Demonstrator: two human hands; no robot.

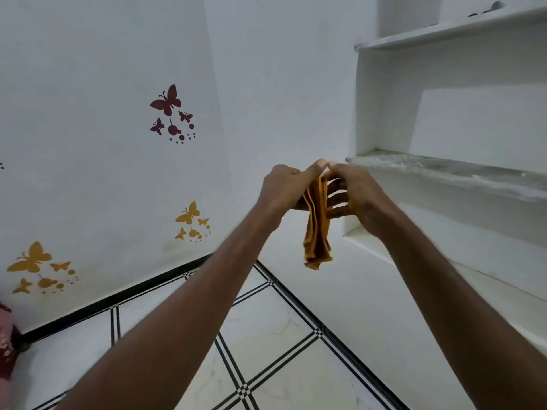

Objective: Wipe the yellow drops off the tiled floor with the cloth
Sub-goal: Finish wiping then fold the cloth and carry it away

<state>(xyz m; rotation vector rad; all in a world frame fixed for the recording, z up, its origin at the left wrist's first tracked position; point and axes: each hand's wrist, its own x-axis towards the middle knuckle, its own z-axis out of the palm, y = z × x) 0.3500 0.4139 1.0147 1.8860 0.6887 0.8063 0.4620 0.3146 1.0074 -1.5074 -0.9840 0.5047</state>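
An orange-brown cloth (316, 232), folded into several layers, hangs in the air in front of the room's corner. My left hand (281, 189) and my right hand (358, 193) both pinch its upper end, thumbs nearly touching above it. The cloth dangles well above the white tiled floor (266, 335), which has black line borders. No yellow drops show on the visible tiles; my forearms hide part of the floor.
White built-in shelves (444, 173) stand on the right, the lower ones close to my right arm. The left wall (103, 143) carries red and yellow butterfly stickers. A pink and red fabric object (6, 344) sits at the far left edge.
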